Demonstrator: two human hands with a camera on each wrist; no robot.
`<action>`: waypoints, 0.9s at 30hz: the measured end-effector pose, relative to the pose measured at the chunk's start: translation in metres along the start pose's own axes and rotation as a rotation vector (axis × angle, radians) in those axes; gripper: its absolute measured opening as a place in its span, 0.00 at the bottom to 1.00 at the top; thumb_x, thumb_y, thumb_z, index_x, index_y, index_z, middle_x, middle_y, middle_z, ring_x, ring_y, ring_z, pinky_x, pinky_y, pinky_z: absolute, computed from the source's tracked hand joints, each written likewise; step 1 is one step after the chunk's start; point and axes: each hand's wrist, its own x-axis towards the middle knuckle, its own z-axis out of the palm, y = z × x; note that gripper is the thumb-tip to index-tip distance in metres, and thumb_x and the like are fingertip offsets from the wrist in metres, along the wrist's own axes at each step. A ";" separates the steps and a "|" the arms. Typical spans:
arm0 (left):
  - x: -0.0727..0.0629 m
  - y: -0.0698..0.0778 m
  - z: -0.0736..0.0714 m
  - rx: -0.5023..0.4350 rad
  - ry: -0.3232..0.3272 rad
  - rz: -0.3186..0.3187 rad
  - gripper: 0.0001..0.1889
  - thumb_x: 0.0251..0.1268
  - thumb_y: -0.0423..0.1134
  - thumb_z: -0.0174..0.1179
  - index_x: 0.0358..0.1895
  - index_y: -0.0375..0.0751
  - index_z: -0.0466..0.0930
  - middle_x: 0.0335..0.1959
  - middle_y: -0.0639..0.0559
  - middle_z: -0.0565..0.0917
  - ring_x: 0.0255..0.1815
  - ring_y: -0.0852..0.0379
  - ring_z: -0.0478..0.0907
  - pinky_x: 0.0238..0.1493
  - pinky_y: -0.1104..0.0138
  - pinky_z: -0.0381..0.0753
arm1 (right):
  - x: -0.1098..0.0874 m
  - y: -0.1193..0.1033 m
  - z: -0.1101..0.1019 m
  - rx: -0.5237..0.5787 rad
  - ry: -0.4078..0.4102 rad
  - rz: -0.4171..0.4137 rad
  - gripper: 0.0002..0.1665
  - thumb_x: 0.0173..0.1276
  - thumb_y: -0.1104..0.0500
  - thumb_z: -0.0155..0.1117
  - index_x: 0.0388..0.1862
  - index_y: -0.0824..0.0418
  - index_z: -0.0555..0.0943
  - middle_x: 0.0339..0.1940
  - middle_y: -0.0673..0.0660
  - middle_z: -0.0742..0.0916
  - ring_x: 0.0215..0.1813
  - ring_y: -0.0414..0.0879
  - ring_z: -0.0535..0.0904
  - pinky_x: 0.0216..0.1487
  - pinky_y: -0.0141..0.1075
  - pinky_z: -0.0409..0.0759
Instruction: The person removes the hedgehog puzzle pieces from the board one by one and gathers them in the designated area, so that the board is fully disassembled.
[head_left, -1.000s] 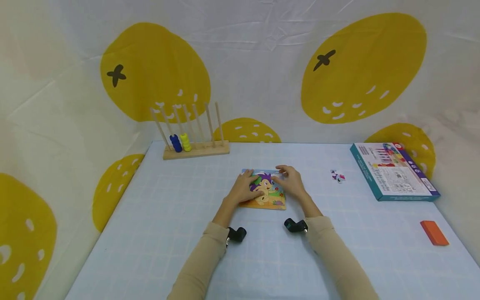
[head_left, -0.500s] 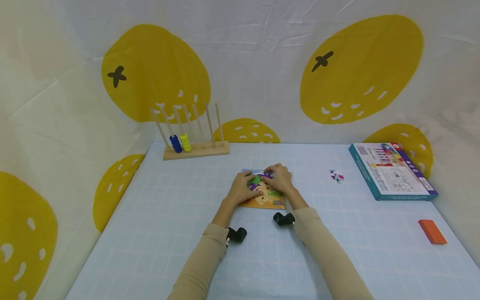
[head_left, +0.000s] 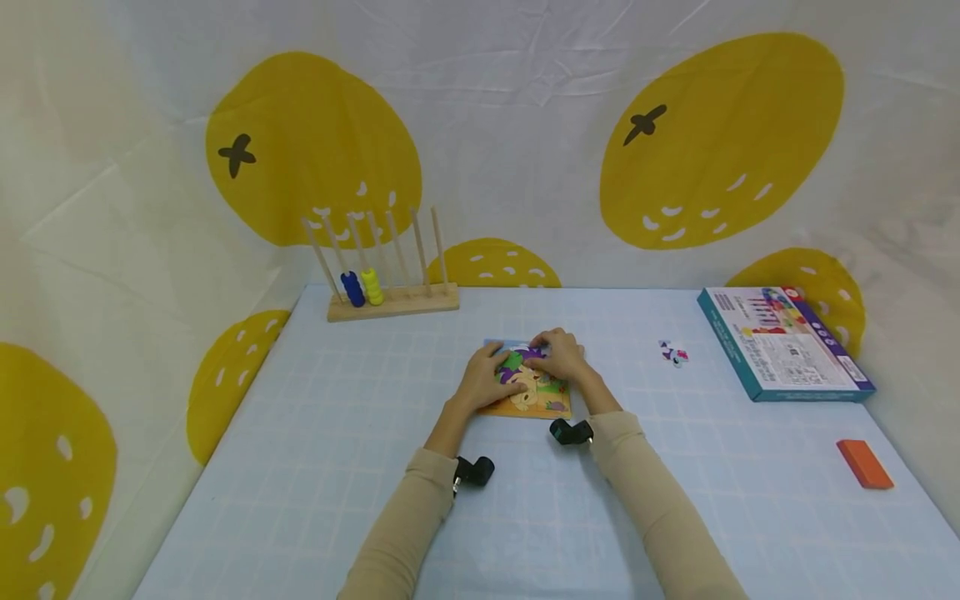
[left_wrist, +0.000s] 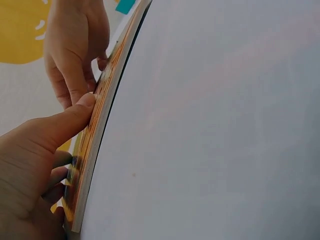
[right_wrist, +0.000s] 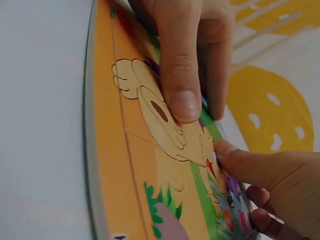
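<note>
A flat jigsaw puzzle [head_left: 540, 407] with a cartoon animal with purple hair lies on the table. My left hand [head_left: 480, 379] rests over its left side, thumb on the picture and fingers spread toward the far edge. From the right, my right hand [head_left: 562, 358] reaches over the upper part, its thumb and fingertips touching the picture. In the right wrist view the left thumb [right_wrist: 182, 75] presses on the pale body, and the right thumb [right_wrist: 227, 150] lies close beside it. The left wrist view shows the puzzle's edge [left_wrist: 100, 130] side-on. My right hand covers the upper right corner.
A small loose puzzle piece [head_left: 673, 353] lies to the right. Beyond it is a teal and purple box [head_left: 802, 358], with an orange block [head_left: 866, 464] nearer the right edge. A wooden peg stand [head_left: 397, 305] with blue and yellow beads stands at the back left.
My right hand has moved left from the puzzle's right edge onto its upper part, then shifted very slightly. The left hand stays in place.
</note>
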 end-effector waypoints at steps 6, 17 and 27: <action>-0.002 0.000 0.001 0.009 0.009 -0.012 0.39 0.52 0.54 0.67 0.63 0.31 0.70 0.67 0.37 0.65 0.68 0.37 0.60 0.67 0.48 0.59 | -0.001 -0.002 -0.005 0.005 -0.062 -0.012 0.24 0.61 0.49 0.67 0.52 0.60 0.78 0.58 0.66 0.73 0.62 0.65 0.63 0.58 0.64 0.60; 0.000 0.001 0.004 -0.008 0.006 -0.017 0.41 0.52 0.54 0.67 0.64 0.29 0.67 0.68 0.38 0.65 0.68 0.38 0.59 0.68 0.49 0.58 | 0.001 -0.005 -0.009 0.008 -0.049 0.016 0.23 0.58 0.51 0.70 0.48 0.62 0.77 0.51 0.63 0.78 0.56 0.62 0.69 0.54 0.60 0.65; -0.001 0.001 0.004 -0.020 0.021 -0.050 0.44 0.51 0.54 0.68 0.64 0.26 0.65 0.68 0.39 0.65 0.69 0.40 0.60 0.68 0.52 0.59 | -0.002 -0.001 0.002 0.152 0.058 -0.006 0.22 0.56 0.56 0.72 0.45 0.61 0.73 0.40 0.59 0.83 0.47 0.56 0.75 0.50 0.56 0.61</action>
